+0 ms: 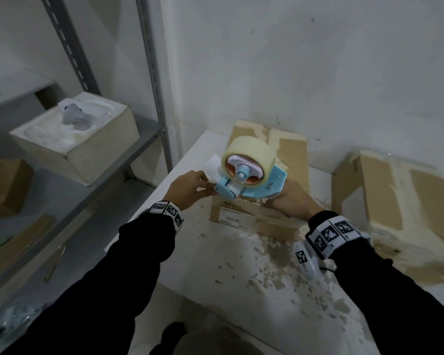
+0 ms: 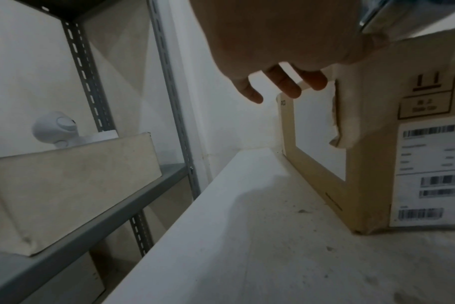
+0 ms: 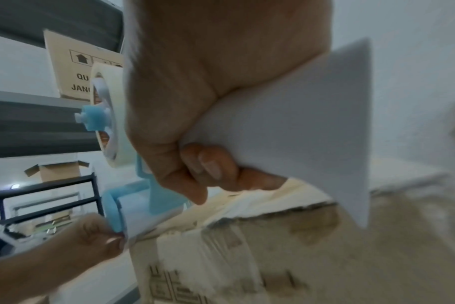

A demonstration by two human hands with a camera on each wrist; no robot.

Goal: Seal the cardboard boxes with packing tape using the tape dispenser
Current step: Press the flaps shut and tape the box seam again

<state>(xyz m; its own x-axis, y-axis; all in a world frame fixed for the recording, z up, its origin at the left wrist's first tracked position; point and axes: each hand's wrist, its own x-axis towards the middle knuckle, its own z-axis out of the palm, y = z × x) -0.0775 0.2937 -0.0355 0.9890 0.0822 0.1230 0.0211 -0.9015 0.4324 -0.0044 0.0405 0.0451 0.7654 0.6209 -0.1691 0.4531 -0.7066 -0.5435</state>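
The right hand (image 1: 290, 201) grips the light-blue plastic tape dispenser (image 1: 251, 179) (handle hidden) above the brown cardboard box (image 1: 287, 155); the left hand (image 1: 187, 192) pinches its tape end.

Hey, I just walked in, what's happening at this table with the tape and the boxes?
A person is getting ready to tape a cardboard box on the white table. Their right hand grips the handle of a blue tape dispenser held just above the box's near edge. Their left hand pinches at the dispenser's front roller, apparently at the loose end of the tape. No fresh strip can be made out on the box yet. A second box sits to the right.
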